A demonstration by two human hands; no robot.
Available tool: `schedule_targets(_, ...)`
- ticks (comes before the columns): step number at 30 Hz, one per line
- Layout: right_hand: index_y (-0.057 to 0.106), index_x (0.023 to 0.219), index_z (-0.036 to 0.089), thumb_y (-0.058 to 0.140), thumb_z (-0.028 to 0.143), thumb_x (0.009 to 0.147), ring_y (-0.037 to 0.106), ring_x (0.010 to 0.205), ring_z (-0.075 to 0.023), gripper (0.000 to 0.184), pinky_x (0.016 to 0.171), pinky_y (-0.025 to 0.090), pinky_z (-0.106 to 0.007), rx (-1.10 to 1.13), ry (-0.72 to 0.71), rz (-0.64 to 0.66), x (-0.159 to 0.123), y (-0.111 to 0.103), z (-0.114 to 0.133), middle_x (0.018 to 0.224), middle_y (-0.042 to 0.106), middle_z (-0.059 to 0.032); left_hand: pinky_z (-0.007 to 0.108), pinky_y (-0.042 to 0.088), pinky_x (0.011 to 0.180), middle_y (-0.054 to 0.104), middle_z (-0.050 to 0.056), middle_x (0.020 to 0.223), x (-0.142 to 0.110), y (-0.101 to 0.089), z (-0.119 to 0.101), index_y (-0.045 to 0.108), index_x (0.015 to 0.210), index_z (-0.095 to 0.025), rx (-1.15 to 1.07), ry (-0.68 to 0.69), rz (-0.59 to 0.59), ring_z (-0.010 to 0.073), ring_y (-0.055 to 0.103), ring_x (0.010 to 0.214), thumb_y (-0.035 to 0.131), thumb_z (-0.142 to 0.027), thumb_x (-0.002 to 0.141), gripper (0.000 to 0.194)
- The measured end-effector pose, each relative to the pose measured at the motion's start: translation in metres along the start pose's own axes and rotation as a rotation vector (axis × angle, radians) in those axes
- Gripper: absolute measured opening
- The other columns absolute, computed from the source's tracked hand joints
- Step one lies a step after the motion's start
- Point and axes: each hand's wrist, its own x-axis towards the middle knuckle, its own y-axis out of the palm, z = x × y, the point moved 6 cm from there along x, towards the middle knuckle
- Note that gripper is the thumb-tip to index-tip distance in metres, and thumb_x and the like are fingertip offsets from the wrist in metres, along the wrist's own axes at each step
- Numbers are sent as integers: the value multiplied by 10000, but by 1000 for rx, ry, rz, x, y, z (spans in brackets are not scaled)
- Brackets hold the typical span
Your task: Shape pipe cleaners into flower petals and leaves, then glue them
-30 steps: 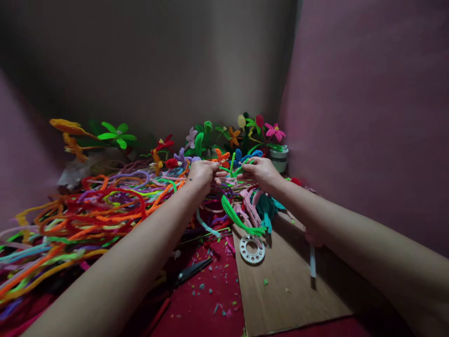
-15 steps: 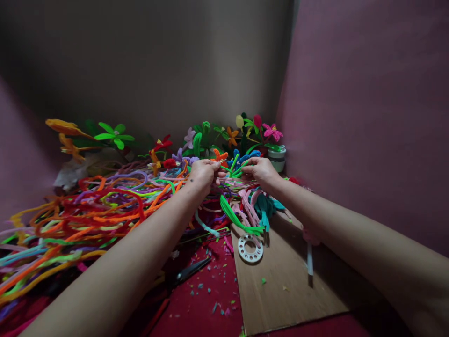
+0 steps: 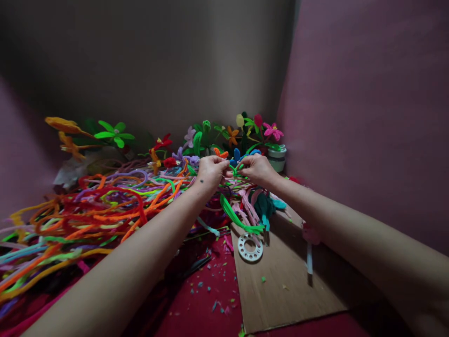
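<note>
My left hand (image 3: 210, 169) and my right hand (image 3: 257, 168) meet at arm's length, both pinched on a bright green pipe cleaner piece (image 3: 235, 169) held between their fingertips. The hands hover above a heap of loose pipe cleaners (image 3: 105, 206) in orange, red, green and purple. Just below the hands lie folded green strips (image 3: 238, 217) and pink and teal bundles (image 3: 259, 206).
Finished pipe-cleaner flowers (image 3: 242, 131) stand at the back, some in a small white pot (image 3: 278, 159). A white plastic ring (image 3: 250, 248) and a white stick (image 3: 309, 264) lie on a cardboard sheet (image 3: 291, 290). Black scissors (image 3: 192, 269) rest on the red cloth among coloured clippings. Walls close in behind and right.
Both hands have drawn closer together and slightly up and away, still working the green piece. My left forearm now covers more of the scissors.
</note>
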Motion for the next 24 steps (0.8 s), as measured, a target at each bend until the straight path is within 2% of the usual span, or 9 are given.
schedule_targets(4,682,569,193,649,186,587,537,602,-133,38,568,361,-217,-24,-22,1,-1,5,3,490,581,24,187,351,369,576,21,508,3,7,0,518,646,-121,93,47,33,107,532,395,540,-156,737,100)
schedule_targets(7,627,484,163,637,146,571,499,531,-110,89,522,345,-211,163,38,1,0,6,-1,425,511,37,220,423,473,610,29,607,11,7,1,542,703,-134,259,122,53,141,599,536,557,-176,712,45)
schedule_targets(11,625,556,153,633,213,601,508,490,-110,75,475,379,-215,378,138,24,0,7,-7,480,562,23,271,435,695,629,39,681,19,3,3,580,645,-165,517,227,89,195,611,763,615,-161,635,36)
schedule_targets(14,625,563,152,660,246,588,537,506,-118,104,498,421,-222,489,140,35,0,8,-8,511,592,9,313,391,795,628,59,664,18,5,7,545,531,-183,689,263,161,243,590,858,638,-184,622,130)
schedule_targets(19,634,566,144,661,249,604,543,514,-113,115,519,429,-220,443,99,-134,6,-7,-12,507,587,7,355,344,828,627,84,665,19,9,19,516,493,-182,884,264,208,289,576,912,588,-158,655,179)
schedule_targets(22,637,621,132,655,233,632,530,476,-104,104,476,423,-216,499,139,-235,8,-25,-8,492,570,10,334,361,768,622,77,645,25,9,26,535,497,-181,945,245,212,279,588,860,569,-177,668,175)
schedule_targets(24,623,603,113,660,159,623,526,465,-91,63,474,429,-210,534,138,-294,6,-41,1,490,560,13,308,373,716,607,61,601,29,8,31,548,488,-181,966,229,216,253,594,798,571,-193,667,181)
